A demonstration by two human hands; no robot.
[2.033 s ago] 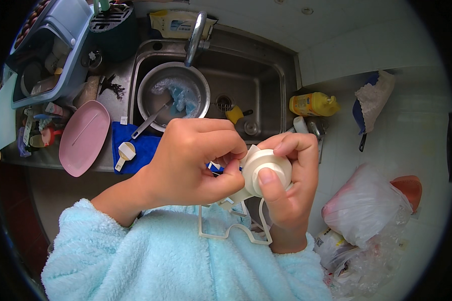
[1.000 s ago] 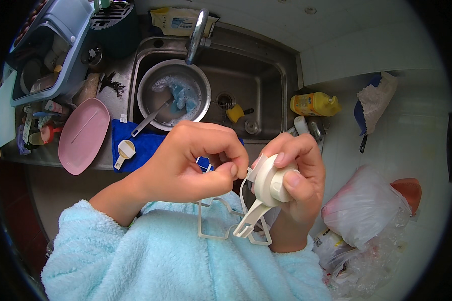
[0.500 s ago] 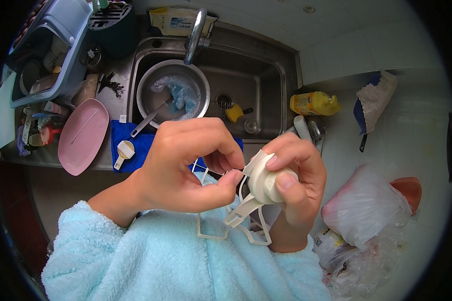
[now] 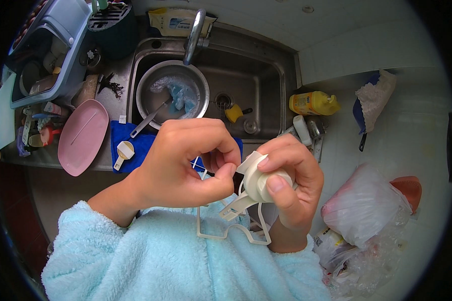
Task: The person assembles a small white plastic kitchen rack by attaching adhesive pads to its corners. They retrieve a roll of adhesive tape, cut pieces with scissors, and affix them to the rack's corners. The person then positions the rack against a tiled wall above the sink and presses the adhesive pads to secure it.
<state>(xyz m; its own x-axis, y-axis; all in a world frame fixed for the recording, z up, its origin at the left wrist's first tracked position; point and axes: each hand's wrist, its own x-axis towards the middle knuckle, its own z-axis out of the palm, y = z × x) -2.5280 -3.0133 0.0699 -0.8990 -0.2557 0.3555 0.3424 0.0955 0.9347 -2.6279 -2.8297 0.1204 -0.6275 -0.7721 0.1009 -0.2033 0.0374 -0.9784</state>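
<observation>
My right hand grips a cream plastic holder with a stepped round knob, its thumb on the round part. A flat tab sticks out at its upper left and a slotted arm points down. My left hand is closed in a pinch just left of the tab; what its fingertips hold, if anything, is hidden. A thin white frame hangs below both hands in front of my light blue fleece, and part of it shows through the loop of my left fingers. A similar cream piece lies on a blue cloth.
Behind my hands is a steel sink holding a metal basin of suds and a yellow sponge. A pink tray lies left on the counter. At right are a yellow bottle and plastic bags.
My left fingertips have drawn slightly left, away from the tab. The cream holder has tilted and shifted a little left in my right hand.
</observation>
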